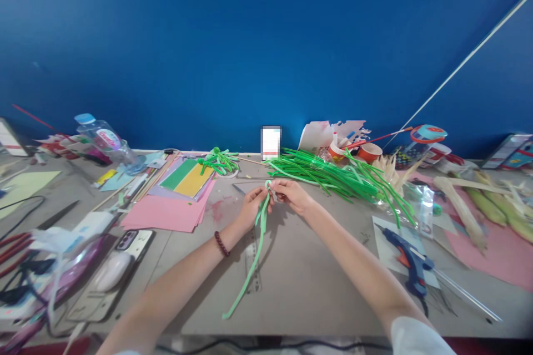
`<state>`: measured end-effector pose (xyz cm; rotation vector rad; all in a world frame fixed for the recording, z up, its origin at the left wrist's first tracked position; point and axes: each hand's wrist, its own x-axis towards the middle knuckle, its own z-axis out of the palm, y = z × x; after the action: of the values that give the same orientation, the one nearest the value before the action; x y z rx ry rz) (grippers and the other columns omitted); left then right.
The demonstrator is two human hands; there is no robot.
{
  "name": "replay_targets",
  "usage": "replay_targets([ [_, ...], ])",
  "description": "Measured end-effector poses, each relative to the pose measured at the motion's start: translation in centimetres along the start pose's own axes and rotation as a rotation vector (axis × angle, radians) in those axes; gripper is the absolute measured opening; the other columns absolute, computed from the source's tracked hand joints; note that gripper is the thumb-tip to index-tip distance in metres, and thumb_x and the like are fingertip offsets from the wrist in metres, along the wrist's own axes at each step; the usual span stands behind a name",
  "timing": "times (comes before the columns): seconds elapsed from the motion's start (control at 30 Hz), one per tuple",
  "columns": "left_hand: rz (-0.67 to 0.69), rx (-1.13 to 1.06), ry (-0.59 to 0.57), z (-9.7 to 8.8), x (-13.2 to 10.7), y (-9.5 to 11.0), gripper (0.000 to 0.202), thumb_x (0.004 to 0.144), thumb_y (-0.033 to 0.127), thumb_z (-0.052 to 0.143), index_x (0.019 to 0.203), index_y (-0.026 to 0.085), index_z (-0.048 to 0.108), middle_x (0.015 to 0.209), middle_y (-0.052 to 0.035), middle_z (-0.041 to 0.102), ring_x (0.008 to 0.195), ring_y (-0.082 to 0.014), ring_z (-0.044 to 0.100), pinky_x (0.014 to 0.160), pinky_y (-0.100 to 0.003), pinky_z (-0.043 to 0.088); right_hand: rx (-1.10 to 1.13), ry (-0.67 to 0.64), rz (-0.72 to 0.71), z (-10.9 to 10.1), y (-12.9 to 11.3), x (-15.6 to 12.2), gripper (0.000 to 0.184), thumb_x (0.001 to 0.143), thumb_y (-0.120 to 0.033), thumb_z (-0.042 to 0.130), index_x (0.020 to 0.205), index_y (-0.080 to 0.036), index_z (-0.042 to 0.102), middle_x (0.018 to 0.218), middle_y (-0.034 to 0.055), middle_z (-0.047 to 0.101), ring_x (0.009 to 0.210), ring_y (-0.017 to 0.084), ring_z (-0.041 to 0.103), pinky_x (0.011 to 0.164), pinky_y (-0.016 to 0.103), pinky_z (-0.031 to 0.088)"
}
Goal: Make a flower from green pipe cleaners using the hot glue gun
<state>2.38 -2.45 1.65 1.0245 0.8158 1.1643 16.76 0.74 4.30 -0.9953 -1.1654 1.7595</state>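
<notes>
Both my hands meet over the middle of the table, pinching the top end of light green pipe cleaners (255, 255). My left hand (252, 206), with a dark red bead bracelet on the wrist, grips the strands from the left. My right hand (291, 194) pinches the same twisted top from the right. The strands hang down toward me and end near the table's front edge. A transparent ruler (251, 266) lies under them on the table (308, 277).
A pile of bright green pipe cleaners (333, 175) lies behind my hands. A blue glue gun (406, 259) rests at right, near corn husks (478, 205). Pink and coloured paper (175, 199), a water bottle (104, 138), a phone (129, 241) and a white mouse (111, 270) are at left.
</notes>
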Motion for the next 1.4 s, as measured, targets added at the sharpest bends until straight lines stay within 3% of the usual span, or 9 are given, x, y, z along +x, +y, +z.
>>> replay_targets([
  [0.2, 0.023, 0.041, 0.025, -0.13, 0.01, 0.08, 0.027, 0.076, 0.042, 0.062, 0.069, 0.016, 0.058, 0.059, 0.0013, 0.058, 0.042, -0.0079, 0.05, 0.043, -0.021, 0.034, -0.037, 0.052, -0.065, 0.07, 0.31, 0.22, 0.03, 0.057, -0.04, 0.077, 0.068, -0.013, 0.068, 0.057, -0.0016, 0.057, 0.046, 0.005, 0.032, 0.046, 0.025, 0.018],
  [0.47, -0.028, 0.044, 0.069, 0.0, -0.11, 0.2, 0.029, 0.072, 0.045, 0.065, 0.07, 0.017, 0.059, 0.057, 0.0007, 0.06, 0.043, -0.0095, 0.052, 0.042, -0.021, 0.036, 0.087, 0.03, 0.05, -0.15, 0.09, 0.24, 0.026, 0.058, -0.035, 0.076, 0.07, -0.015, 0.066, 0.06, -0.0011, 0.057, 0.048, 0.007, 0.039, 0.044, 0.022, 0.025],
  [0.87, -0.029, 0.015, 0.052, -0.35, 0.14, -0.31, 0.025, 0.073, 0.043, 0.064, 0.069, 0.019, 0.061, 0.058, -0.0008, 0.061, 0.042, -0.0103, 0.052, 0.043, -0.022, 0.036, 0.109, 0.002, 0.039, -0.25, 0.33, 0.35, 0.026, 0.059, -0.033, 0.077, 0.073, -0.014, 0.067, 0.062, -0.0011, 0.058, 0.049, 0.006, 0.039, 0.045, 0.021, 0.027],
  [1.17, -0.038, 0.014, 0.052, -0.04, -0.05, 0.11, 0.026, 0.072, 0.044, 0.065, 0.072, 0.018, 0.06, 0.057, 0.0002, 0.06, 0.042, -0.0099, 0.052, 0.042, -0.02, 0.036, 0.1, 0.038, -0.047, 0.26, 0.47, 0.29, 0.031, 0.055, -0.038, 0.079, 0.068, -0.014, 0.066, 0.058, -0.0015, 0.056, 0.047, 0.005, 0.034, 0.043, 0.022, 0.021],
  [1.4, -0.064, 0.004, 0.065, -0.37, 0.3, -0.6, 0.024, 0.076, 0.046, 0.057, 0.074, 0.024, 0.066, 0.061, -0.005, 0.064, 0.05, -0.0157, 0.057, 0.048, -0.026, 0.043, 0.09, 0.045, -0.004, 0.18, 0.57, 0.34, 0.037, 0.052, -0.042, 0.081, 0.071, -0.014, 0.066, 0.063, 0.0003, 0.061, 0.046, 0.005, 0.038, 0.043, 0.021, 0.025],
])
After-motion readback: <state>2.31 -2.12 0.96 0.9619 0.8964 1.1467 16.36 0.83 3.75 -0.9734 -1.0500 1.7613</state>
